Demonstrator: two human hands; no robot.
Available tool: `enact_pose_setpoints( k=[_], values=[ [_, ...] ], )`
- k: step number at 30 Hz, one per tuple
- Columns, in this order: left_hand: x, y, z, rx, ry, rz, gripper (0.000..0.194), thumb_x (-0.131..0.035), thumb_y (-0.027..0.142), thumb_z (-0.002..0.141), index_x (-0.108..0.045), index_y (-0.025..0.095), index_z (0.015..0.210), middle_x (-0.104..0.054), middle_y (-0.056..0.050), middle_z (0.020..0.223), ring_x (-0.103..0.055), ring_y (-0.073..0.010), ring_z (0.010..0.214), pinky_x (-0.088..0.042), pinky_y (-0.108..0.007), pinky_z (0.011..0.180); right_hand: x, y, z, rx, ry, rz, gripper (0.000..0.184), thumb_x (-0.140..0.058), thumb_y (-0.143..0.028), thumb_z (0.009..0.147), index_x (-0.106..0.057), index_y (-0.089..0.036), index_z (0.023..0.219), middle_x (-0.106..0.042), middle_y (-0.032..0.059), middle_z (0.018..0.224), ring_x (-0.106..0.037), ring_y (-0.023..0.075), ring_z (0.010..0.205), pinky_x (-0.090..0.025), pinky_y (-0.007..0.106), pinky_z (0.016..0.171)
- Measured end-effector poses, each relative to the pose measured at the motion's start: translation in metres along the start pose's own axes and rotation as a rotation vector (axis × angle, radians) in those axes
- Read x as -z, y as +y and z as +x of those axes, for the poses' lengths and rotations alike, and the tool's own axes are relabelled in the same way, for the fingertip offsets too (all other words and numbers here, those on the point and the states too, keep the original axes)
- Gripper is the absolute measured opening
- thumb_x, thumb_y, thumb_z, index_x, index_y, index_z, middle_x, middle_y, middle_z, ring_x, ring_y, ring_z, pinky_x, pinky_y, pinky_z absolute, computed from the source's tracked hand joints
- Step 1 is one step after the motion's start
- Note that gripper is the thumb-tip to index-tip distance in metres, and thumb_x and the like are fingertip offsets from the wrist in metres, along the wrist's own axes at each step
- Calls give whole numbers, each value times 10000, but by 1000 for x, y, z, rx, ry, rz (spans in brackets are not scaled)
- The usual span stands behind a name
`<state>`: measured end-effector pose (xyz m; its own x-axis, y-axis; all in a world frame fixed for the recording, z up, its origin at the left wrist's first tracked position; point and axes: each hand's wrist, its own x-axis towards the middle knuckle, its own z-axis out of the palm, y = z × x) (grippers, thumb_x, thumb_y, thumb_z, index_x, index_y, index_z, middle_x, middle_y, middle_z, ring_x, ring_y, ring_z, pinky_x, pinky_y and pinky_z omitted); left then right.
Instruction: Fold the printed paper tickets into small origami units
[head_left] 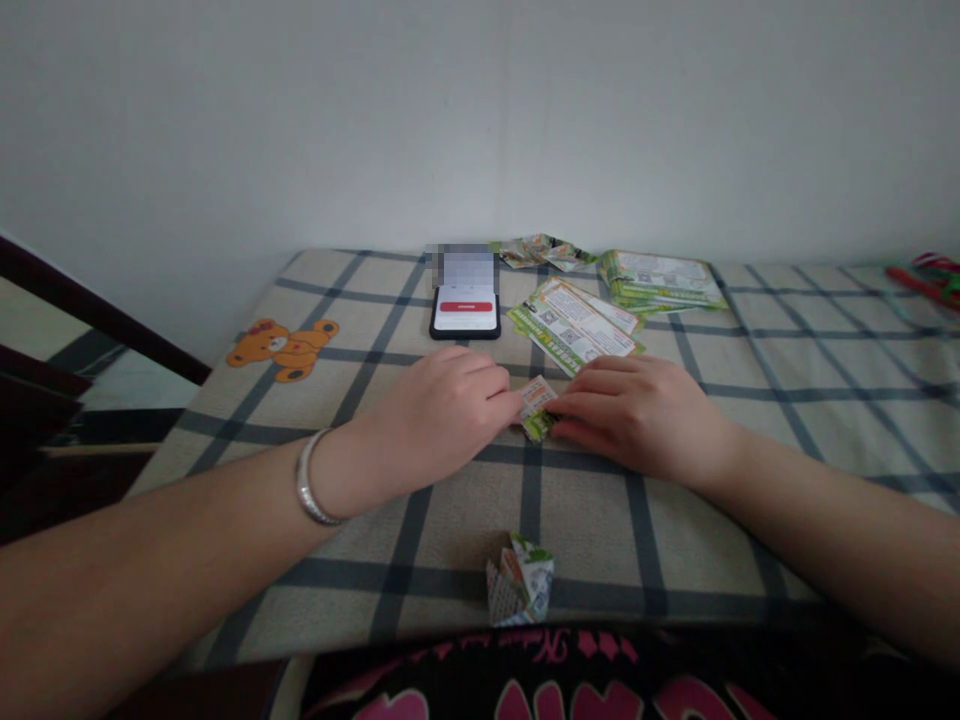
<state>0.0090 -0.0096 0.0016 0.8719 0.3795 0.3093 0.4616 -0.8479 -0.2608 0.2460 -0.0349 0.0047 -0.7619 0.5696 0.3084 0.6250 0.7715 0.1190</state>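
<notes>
There are 2 hands, & both hold 1 small folded paper (536, 408), which is b/w them, approx. at the middle of the checked tablecloth (465, 520). L hand (450, 405) is narrow, its fingers curled together on the paper's L edge; R hand (641, 415) pinches the R edge w/ thumb & fingers. Also I count 1 paper shape (523, 582), 1 phone (466, 318), 1 bear picture (283, 350) & 1 silver bracelet (305, 480) on the L wrist. Loose leaflets (581, 325) are min. 2, overlapping; the leaflet stack (660, 280) has several pcs., exact no. I cannot tell.

The L fingertips are partly hidden, the phone's upper part is pixelated, and the folded pcs. (541, 250) at the back are hard to separate. A red obj. (930, 280) at far R is cut off & blurred.

Back edge of the table is at the wall (300, 120); the paper shape is near the front edge. Open cloth lies b/w it & the hands, and more room is R of the stack.
</notes>
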Motion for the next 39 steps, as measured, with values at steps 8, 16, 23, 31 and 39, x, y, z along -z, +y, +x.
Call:
enact_pose_setpoints(
  k=[8,16,23,31,39],
  values=[
    [-2,0,0,14,18,19,215,-492,212,936,-619,182,765,-602,-27,727,-542,-196,723,-407,-347,674,1,-7,4,-4,-1,-63,233,-505,-273,932,-691,-190,819,-652,32,749,-565,173,710,-348,313,603],
    [1,3,1,75,11,-50,228,-511,256,923,-650,179,760,-622,-32,744,-551,-193,753,-405,-344,703,7,-10,1,-141,-36,9,146,-565,-237,892,-678,-219,802,-633,15,719,-557,194,758,-344,310,611],
    [0,7,4,216,10,-128,214,-540,264,889,-653,168,735,-638,-30,742,-552,-180,752,-384,-325,698,4,-8,1,-239,-28,90,117,-592,-227,862,-706,-236,835,-656,6,730,-588,178,750,-353,286,602],
    [-2,9,9,356,-61,-214,234,-530,301,899,-659,173,752,-648,-26,744,-553,-182,752,-369,-342,731,4,-5,3,-369,-65,204,150,-572,-223,854,-719,-243,868,-678,5,787,-611,167,764,-396,278,624],
    [-5,6,11,336,-78,-244,221,-532,301,897,-635,170,752,-632,-29,750,-543,-187,775,-384,-335,734,-6,-1,2,-233,5,189,174,-582,-268,869,-715,-239,978,-661,23,834,-589,176,798,-397,283,632]
  ],
)
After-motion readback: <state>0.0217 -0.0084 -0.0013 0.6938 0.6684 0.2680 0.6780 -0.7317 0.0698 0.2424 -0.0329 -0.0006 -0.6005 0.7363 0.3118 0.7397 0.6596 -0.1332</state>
